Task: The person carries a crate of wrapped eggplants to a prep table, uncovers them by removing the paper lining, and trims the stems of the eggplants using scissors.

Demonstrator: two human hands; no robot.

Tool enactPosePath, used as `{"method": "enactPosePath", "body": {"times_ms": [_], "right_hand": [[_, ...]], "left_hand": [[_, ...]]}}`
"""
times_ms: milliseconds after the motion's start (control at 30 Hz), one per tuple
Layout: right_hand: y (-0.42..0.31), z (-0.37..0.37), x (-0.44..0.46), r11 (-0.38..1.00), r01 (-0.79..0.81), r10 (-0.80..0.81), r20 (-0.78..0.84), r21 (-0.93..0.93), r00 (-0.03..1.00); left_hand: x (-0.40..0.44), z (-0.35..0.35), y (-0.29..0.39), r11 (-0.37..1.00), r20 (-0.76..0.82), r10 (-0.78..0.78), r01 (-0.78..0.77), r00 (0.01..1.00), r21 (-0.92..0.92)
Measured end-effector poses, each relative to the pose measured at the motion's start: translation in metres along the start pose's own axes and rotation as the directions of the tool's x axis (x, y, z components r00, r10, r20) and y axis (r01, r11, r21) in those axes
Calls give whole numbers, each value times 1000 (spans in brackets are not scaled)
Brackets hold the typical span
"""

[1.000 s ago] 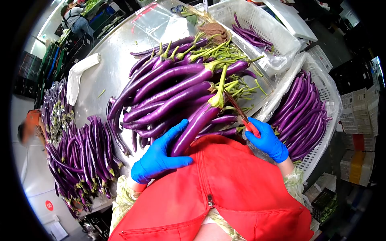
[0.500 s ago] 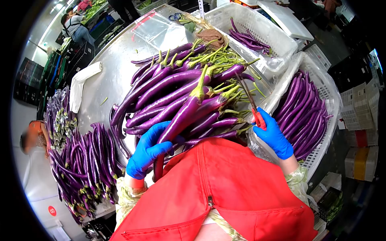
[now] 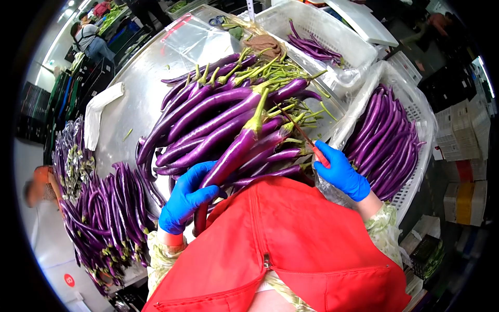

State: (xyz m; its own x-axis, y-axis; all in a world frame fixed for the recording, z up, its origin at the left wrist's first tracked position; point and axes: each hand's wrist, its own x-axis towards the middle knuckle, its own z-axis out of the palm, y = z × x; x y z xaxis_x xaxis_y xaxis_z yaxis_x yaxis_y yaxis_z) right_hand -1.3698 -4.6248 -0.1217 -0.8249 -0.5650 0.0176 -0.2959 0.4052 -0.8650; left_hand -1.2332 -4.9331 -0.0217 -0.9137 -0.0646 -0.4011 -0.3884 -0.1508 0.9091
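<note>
My left hand (image 3: 188,200), in a blue glove, is wrapped round the lower part of a long purple eggplant (image 3: 233,151) whose green stem points up and away from me. In my gloved right hand (image 3: 343,174) are scissors (image 3: 320,156) with red handles. Their dark blades reach left towards the stems, close to the held eggplant's top; whether they touch a stem I cannot tell. Around and beneath the held one lies a heap of eggplants (image 3: 210,115), stems mostly to the right. Cut green stems (image 3: 270,67) are scattered behind the heap.
A lined white crate of eggplants (image 3: 384,145) stands at right, another crate (image 3: 312,49) with fewer behind. More eggplants (image 3: 112,208) are piled at left near a white sleeve-like item (image 3: 101,112) on the metal table (image 3: 125,135). People (image 3: 93,41) stand in the background.
My right hand has brought the scissors left and slightly down, nearer the held eggplant's stem end. My left hand keeps its hold on the eggplant. The view has shifted slightly.
</note>
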Motion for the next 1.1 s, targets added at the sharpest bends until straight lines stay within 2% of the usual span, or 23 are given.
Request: {"method": "enactPosePath", "body": {"times_ms": [67, 100, 133, 200, 300, 400, 433, 533, 567, 667, 733, 767, 800, 833, 867, 900, 933, 1000, 1033, 1067, 1100], "right_hand": [[4, -1, -1, 1000, 2, -2, 0, -23, 1000], [0, -3, -3, 971, -190, 183, 61, 146, 981], [1, -7, -3, 986, -145, 144, 15, 83, 989], [-7, -16, -4, 962, -178, 166, 75, 205, 983], [-27, -25, -3, 927, -223, 113, 342, 302, 933], [-33, -22, 3, 962, -178, 76, 421, 207, 904], [-38, -21, 7, 943, -197, 58, 450, 267, 891], [-32, -15, 10, 932, -210, 61, 443, 296, 895], [-33, -12, 8, 988, -63, 12, 338, 141, 941], [-34, -6, 9, 995, -96, 80, 351, 29, 933], [-27, -1, 4, 902, -298, 210, 288, 311, 934], [-36, -2, 2, 869, -299, 228, 217, 394, 949], [-44, -4, 2, 877, -296, 264, 134, 378, 955], [-21, 1, 1, 776, -310, 315, 87, 550, 945], [-15, -5, 5, 681, -278, 283, 107, 677, 953], [-8, -7, 8, 656, -193, 258, 24, 730, 966], [-22, 6, 37, 686, -102, 141, 5, 721, 990], [-19, -2, 36, 706, -53, 196, -123, 706, 973], [-7, -8, 34, 684, -69, 215, -110, 726, 970], [-2, 3, 30, 655, -67, 219, -104, 752, 970], [0, 2, 33, 651, -71, 223, -100, 756, 970]], "left_hand": [[-4, -5, 0, 1000, -12, -5, 5, 1000, 5], [-6, -7, 1, 1000, -12, -5, 5, 1000, 16], [-7, -10, 2, 1000, -9, -5, 5, 1000, 27], [-8, -14, 1, 976, -33, 97, -89, 995, 201], [-11, -17, 2, 874, 20, 236, -221, 972, 434], [-11, -14, 7, 693, 169, 334, -364, 927, 622], [-11, -12, 8, 698, 169, 309, -343, 936, 628], [-11, -13, 7, 676, 183, 276, -326, 944, 661], [-12, -13, 9, 682, 170, 260, -305, 951, 664], [-14, -16, 5, 748, 133, 223, -257, 966, 612], [-15, -19, 5, 810, 177, 147, -221, 973, 543], [-17, -20, 7, 841, 188, 109, -191, 976, 506], [-26, -23, 12, 867, 149, 83, -145, 985, 477], [-36, -29, 15, 899, 102, 204, -228, 974, 374], [-45, -33, 17, 904, 44, 326, -325, 944, 277], [-58, -38, 22, 897, -128, 435, -416, 891, 151], [-84, -51, 25, 837, -357, 530, -542, 769, 75], [-86, -85, 15, 656, -500, 686, -747, 529, 109], [-87, -103, 9, 550, -552, 738, -820, 389, 158], [-99, -112, 8, 463, -738, 635, -877, 227, 129], [-101, -127, 0, 424, -803, 542, -906, 246, 9]]}}
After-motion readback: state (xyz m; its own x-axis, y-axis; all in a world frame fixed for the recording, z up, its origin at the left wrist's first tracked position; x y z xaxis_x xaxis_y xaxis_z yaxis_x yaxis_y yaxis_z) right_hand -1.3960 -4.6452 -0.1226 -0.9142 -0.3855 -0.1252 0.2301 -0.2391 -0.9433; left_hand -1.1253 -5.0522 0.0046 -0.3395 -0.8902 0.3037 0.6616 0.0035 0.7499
